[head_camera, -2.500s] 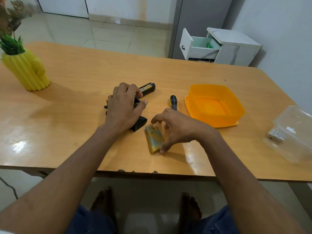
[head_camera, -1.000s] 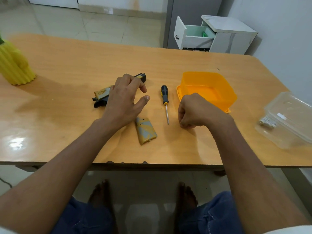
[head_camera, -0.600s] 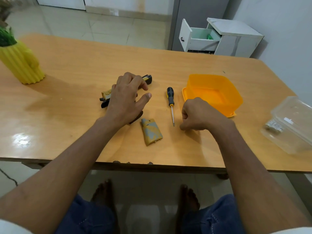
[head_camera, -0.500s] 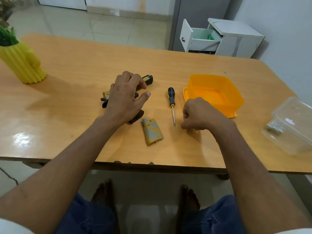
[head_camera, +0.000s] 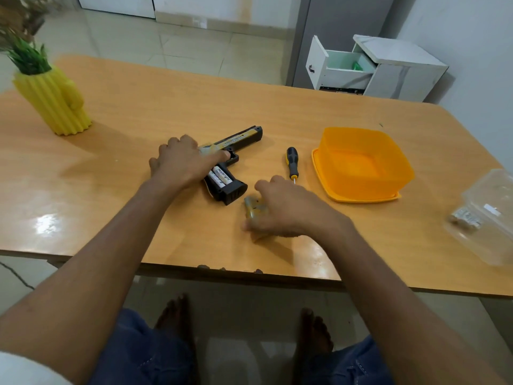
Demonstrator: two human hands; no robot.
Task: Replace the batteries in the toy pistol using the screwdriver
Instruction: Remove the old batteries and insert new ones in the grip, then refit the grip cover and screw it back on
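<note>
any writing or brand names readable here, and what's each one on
"Heybright": on the nearer white battery in the open grip of the toy pistol.
Print on the pistol's yellow top strip: too small to read.
Second battery: print too blurred.
Labels in the clear box: unreadable.

I was sitting in a room that looked like part of a home or a small office. I sat at a big wooden table with a yellow cactus pot holding a green plant, an orange plastic tub and a clear plastic box on it. The floor had shiny pale tiles, the walls were white, and a little white cabinet with its drawer pulled open stood by a tall grey cupboard; my feet were bare under the table.
</note>
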